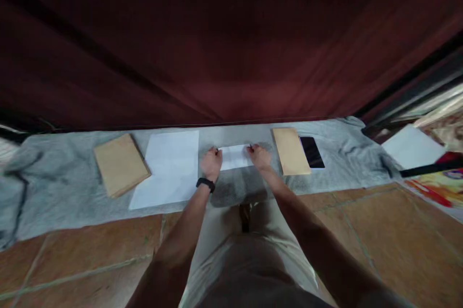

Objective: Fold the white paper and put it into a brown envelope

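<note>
A folded strip of white paper (pixel 236 157) lies low over the grey cloth, stretched between my hands. My left hand (pixel 211 162), with a black band on its wrist, is closed on the strip's left end. At the right end, my right hand (pixel 259 156) pinches the paper between thumb and fingers. Left of my left hand lie large white paper sheets (pixel 170 168). A brown paper envelope or stack (pixel 121 163) overlaps their left edge. To the right of my right hand is a narrow brown folded piece (pixel 291 151), with a dark-screened phone (pixel 311 152) beside it.
The grey cloth (pixel 347 153) covers a long narrow surface against a dark red panel (pixel 231 57). Terracotta tiles (pixel 383 221) show on the near side. At the far right are a white sheet (pixel 414 146) and a colourful printed item (pixel 441 187).
</note>
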Available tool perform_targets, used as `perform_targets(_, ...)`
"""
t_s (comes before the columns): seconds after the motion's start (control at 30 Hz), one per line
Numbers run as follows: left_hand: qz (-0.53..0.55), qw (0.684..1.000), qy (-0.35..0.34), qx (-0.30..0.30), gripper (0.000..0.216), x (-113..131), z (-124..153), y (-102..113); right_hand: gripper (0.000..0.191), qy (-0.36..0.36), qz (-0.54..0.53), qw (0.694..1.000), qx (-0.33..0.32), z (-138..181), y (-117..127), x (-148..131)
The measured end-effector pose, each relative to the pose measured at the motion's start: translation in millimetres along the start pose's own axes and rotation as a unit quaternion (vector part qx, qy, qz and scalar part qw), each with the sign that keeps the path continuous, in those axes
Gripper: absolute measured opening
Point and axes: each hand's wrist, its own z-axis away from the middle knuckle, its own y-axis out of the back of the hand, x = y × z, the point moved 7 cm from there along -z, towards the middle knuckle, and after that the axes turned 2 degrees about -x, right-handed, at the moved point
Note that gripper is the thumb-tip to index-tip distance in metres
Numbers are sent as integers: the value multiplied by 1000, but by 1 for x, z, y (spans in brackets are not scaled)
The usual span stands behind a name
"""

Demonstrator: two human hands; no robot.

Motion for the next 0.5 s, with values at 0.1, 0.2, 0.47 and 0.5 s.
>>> perform_targets(0.1,-2,1000,3,0,37,0,-1,0,46,-5,10,1000,0,1,1,-2)
perform_targets(0.2,-5,1000,7,6,37,0,-1,0,46,-2,21,1000,3,1,3,-5)
perform_targets(0.47,-12,1000,10,26,36,3,4,-2,45,37,27,999,24,4,4,-10)
perform_targets(0.5,-11,999,9,30,36,3,4,-2,45,39,28,999,26,4,4,-10)
